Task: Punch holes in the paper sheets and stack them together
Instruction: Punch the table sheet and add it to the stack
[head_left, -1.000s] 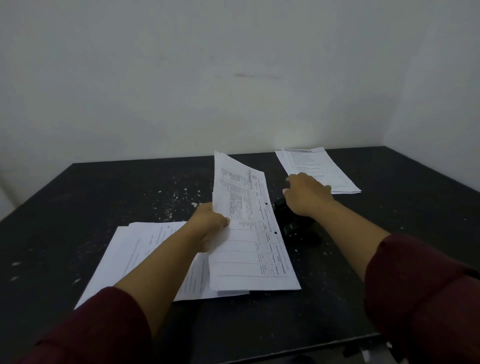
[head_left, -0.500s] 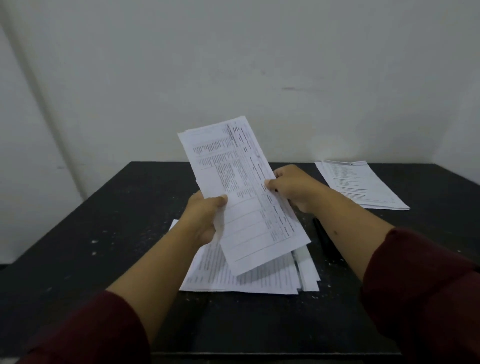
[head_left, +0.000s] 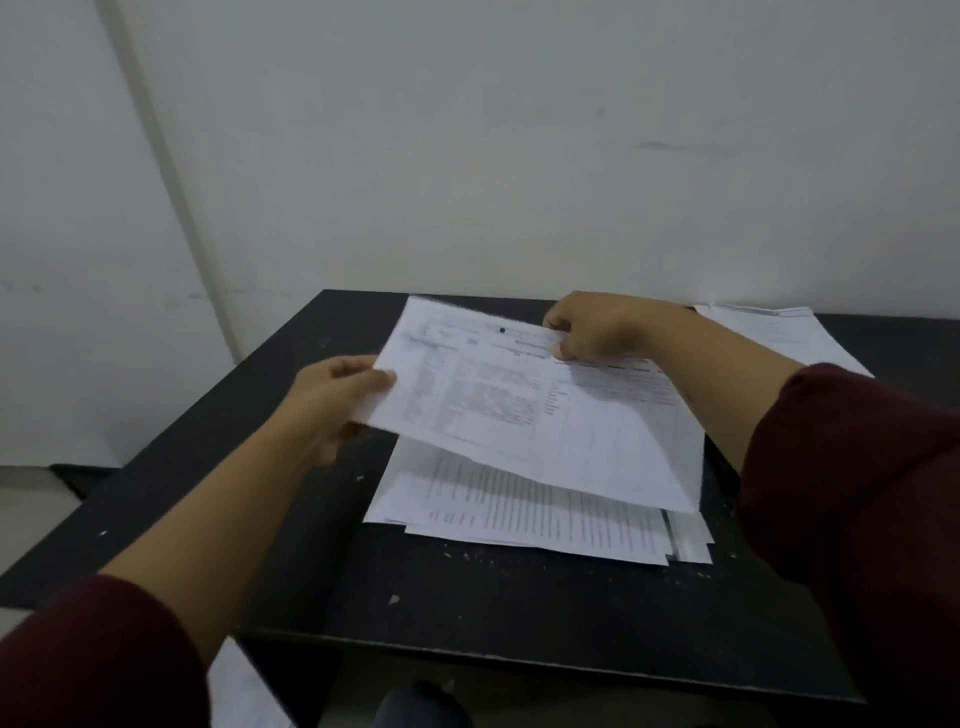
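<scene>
White sheets on a black table

The held sheet (head_left: 545, 410) is white with grey printed tables and one dark punched dot; the pile (head_left: 519, 519) looks the same, though blurred. The table (head_left: 322, 582) is black with pale flecks; sleeves (head_left: 857, 493) maroon; wall (head_left: 467, 156) off-white.

Both hands hold printed sheets (head_left: 545, 415) over stack (head_left: 519, 514).

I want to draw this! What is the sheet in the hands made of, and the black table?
The held sheet looks like thin white printed paper: matte, bending between the left hand and right hand. The table has a dark, dull, speckled top; whether painted wood or laminate is unclear.
</scene>
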